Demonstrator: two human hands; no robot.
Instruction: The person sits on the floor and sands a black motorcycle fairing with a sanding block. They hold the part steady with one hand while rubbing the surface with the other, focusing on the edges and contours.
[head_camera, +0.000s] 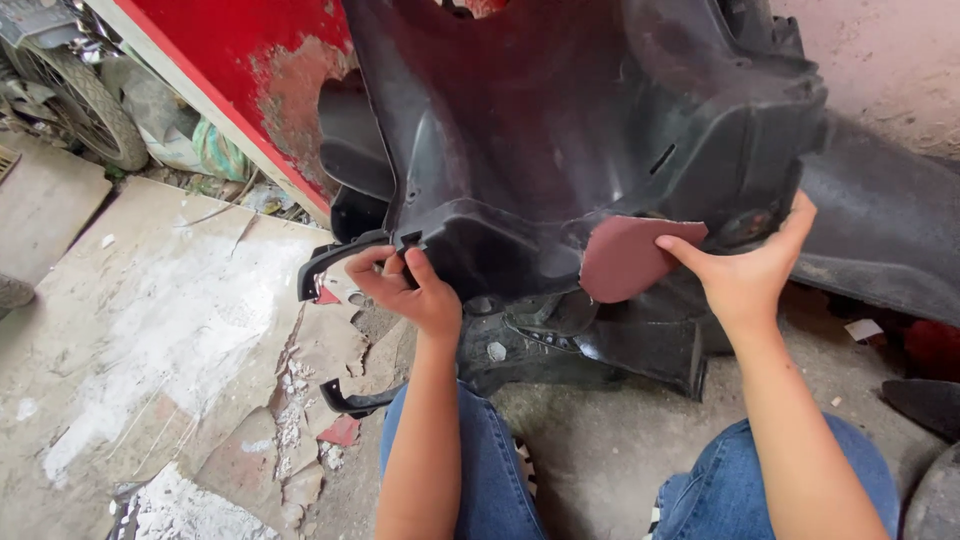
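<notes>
1. The left hand (408, 290) closes its fingers around the lower left edge of a large black plastic scooter panel (560, 130), thumb on the near face.
2. The right hand (750, 270) presses a reddish-brown sheet of sandpaper (628, 258) against the panel's lower middle edge, fingers spread flat on the sheet (thumb raised against the panel to the right).
3. The panel stands upright in front of the person's knees, clad in blue jeans (480, 470), leaning near a red wall (230, 60).
4. Cracked concrete floor (150, 330) lies to the left; a tyre (90, 100) sits at the upper left.
</notes>
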